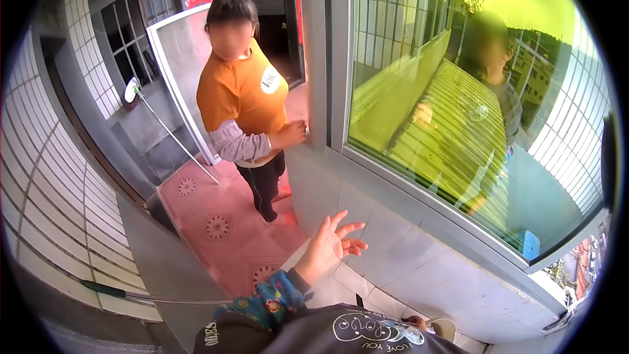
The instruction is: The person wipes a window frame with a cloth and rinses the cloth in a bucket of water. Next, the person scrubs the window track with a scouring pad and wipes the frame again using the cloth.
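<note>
My left hand (327, 249) is raised in front of the tiled wall below the window, palm partly turned up. Its fingers are spread and curl a little, with nothing in them. A flowered blue sleeve (272, 295) covers that arm, beside my dark printed apron (327, 331). Behind the sleeve runs a thin pole with a green handle (105, 288); its other end is hidden. Nearest above my hand is the window frame (419, 187), with tinted glass (406, 92) that reflects a person. My right hand cannot be made out directly.
A person in an orange shirt (246, 88) stands on the pink patterned floor (203, 200), one hand near the wall corner. Behind them lean a white-framed screen (175, 75) and a long-handled mop (164, 124). A round pale object (443, 328) shows beyond my apron.
</note>
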Available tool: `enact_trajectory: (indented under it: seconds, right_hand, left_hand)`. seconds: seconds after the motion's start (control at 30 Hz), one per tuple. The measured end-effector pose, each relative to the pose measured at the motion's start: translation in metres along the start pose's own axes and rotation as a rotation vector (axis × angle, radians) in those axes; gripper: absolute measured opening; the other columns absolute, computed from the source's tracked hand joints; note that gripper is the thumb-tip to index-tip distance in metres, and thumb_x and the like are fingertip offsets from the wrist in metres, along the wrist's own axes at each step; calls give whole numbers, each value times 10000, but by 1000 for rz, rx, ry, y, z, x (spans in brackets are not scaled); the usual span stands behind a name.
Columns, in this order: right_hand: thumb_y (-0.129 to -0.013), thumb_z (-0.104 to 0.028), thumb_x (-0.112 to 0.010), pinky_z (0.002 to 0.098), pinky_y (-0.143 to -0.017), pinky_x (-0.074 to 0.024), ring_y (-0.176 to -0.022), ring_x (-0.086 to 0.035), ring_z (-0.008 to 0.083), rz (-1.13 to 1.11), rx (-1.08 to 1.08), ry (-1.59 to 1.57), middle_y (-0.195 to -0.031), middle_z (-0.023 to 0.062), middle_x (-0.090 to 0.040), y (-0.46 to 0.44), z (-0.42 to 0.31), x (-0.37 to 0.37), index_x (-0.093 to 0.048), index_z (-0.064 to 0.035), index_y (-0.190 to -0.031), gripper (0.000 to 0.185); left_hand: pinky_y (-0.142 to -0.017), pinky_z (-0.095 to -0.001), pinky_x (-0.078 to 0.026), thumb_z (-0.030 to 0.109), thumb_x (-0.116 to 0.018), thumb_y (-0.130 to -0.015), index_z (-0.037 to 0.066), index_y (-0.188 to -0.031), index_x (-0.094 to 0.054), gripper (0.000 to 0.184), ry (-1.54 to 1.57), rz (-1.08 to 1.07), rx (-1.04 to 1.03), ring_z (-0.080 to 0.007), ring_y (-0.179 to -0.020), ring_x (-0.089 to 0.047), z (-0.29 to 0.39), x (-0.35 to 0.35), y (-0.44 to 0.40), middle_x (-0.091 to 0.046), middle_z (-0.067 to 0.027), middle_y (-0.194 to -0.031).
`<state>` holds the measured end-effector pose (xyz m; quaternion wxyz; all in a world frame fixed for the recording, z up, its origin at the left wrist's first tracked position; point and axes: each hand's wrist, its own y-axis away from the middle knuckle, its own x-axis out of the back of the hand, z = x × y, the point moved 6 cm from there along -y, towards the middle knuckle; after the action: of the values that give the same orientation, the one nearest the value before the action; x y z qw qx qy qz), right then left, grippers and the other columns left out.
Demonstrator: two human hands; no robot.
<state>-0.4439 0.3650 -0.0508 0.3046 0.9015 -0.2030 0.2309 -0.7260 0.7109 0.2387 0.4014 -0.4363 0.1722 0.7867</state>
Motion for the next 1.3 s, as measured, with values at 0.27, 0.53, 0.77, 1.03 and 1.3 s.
enact_trajectory:
  seconds: [0.27, 0.53, 0.77, 1.03, 1.3]
  right_hand:
    - [-727, -133, -727, 314, -614, -545, -672, -676, 188, -13, -10, -6, -787, 126, -703, 43, 52, -25, -676, 23, -895, 235]
    - [-782, -67, -609, 293, -435, -435, -502, -567, 138, -51, -121, -214, -677, 84, -640, 104, 37, 0, -626, 21, -806, 93]
    - [-765, -98, -638, 302, -429, -452, -469, -567, 171, -24, -189, -147, -606, 96, -597, 110, 68, -2, -625, 30, -930, 209]
    - [-787, -125, -648, 299, -448, -458, -502, -570, 165, 26, -40, -219, -648, 87, -606, 98, 85, 21, -622, 10, -955, 217]
    - [-809, -152, -658, 295, -467, -463, -534, -574, 158, 14, -123, -304, -690, 79, -615, 137, 191, 50, -618, -10, -980, 226]
  left_hand:
    - [-841, -452, -478, 841, -315, -788, 227, -1530, -52, 998, -334, -189, -407, -405, -1018, -616, 143, -100, 45, -332, -216, -1477]
    - [-747, -474, -456, 749, -337, -871, 168, -1278, -395, 712, 93, -456, -893, -425, -1038, -569, 281, -98, -17, -403, -159, -1440]
    - [-780, -315, -481, 415, -445, -1002, 103, -1377, -354, 496, -234, 56, 344, -228, -983, -605, -110, 6, 18, -495, -118, -1246]
    - [-567, -246, -450, 366, -530, -966, 91, -1178, -510, 348, -886, -126, 788, -112, -709, -561, -236, 9, 72, -562, -53, -1017]
    - [-653, -288, -488, 317, -566, -940, 4, -1167, -485, 395, -874, -384, 728, -136, -802, -549, -365, -115, 95, -563, -81, -1013]
